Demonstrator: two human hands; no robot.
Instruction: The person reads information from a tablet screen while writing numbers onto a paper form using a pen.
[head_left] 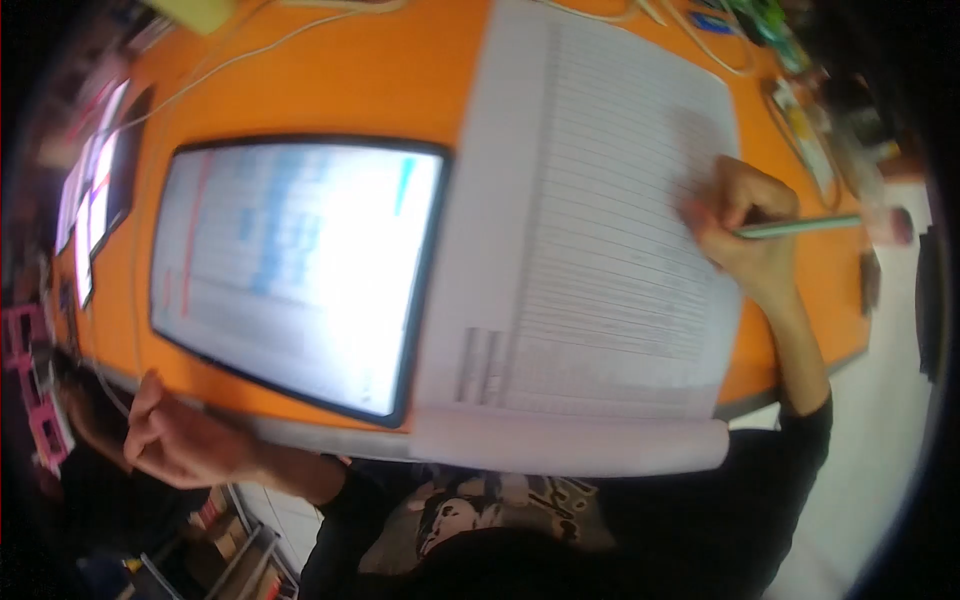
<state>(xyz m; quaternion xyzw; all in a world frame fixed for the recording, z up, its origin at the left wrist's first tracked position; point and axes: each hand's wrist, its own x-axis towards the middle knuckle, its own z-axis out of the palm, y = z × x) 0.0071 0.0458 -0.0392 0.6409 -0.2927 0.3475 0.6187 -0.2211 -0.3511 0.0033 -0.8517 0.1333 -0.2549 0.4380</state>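
Observation:
My right hand (750,220) is closed around a slim pale-green pen (800,227), whose back end points right. It rests on the right part of a large lined sheet of paper (620,210); the writing tip is hidden by blurred fingers. The sheet's near end curls over the table edge in front of my shirt. My left hand (190,440) is off the table's near left edge, fingers curled in, with nothing visible in them. Between the hands, left of the paper, lies a tablet (290,270) with a bright lit screen, apart from my left hand.
The orange table (420,55) carries a white cable (250,50) across its far left. Another lit screen (95,195) stands at the left edge. Various blurred items (780,45) crowd the far right corner. Pink crates (40,400) are beyond the left side.

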